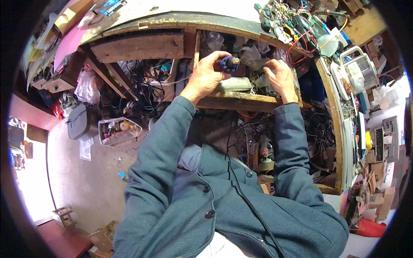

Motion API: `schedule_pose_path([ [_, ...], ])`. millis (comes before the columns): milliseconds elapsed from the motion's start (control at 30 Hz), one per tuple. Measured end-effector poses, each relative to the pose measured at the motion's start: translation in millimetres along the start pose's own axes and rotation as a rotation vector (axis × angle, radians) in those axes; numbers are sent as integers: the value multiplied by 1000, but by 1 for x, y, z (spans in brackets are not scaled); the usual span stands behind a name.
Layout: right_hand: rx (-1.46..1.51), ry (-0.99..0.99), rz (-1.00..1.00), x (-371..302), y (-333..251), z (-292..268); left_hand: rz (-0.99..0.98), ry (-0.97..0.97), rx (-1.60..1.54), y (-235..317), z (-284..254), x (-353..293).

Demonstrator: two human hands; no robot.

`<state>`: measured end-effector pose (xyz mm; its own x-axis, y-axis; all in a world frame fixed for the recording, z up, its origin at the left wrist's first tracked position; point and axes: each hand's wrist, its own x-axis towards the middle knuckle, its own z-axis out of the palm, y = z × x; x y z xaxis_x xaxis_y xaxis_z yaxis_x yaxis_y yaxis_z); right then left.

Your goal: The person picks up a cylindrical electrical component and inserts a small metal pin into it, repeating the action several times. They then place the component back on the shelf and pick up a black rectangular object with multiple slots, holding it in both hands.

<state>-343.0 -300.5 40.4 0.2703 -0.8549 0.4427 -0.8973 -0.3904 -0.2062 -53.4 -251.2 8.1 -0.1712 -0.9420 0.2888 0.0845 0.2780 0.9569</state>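
My left hand [204, 78] is wrapped round a dark blue cylindrical thing [226, 65] with a brass-coloured tip, its end turned up toward me. What kind of thing it is I cannot make out. My right hand [282, 79] is over the right part of an open drawer [245, 99], its fingers curled together near some clear plastic bags [253, 58]. Whatever lies between those fingertips is too small to tell. Below my left hand, a long pale object [234, 84] lies along the drawer's front edge.
A white worktop [172, 7] runs behind the drawer. Tangled wires and test leads [301, 26] lie at the back right. Beside my right arm stands a clear plastic container [360, 71]. On the floor at left are a grey bin [80, 122] and a box of parts [119, 131].
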Motion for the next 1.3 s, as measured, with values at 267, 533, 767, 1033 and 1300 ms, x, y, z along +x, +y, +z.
schedule_pose_path([
  [267,-197,-256,91,-13,-1,1,-14,-2,129,2,0,-1],
  [533,-103,-334,44,-16,8,-3,-91,1,239,0,1,2],
  [767,417,64,223,-6,-9,-21,-76,-17,306,6,2,1],
  [1033,1801,-107,268,-3,-56,-26,-90,0,292,-6,-1,2],
  [1300,1395,-1,-54,11,-96,-34,-77,-27,278,-5,-2,2],
])
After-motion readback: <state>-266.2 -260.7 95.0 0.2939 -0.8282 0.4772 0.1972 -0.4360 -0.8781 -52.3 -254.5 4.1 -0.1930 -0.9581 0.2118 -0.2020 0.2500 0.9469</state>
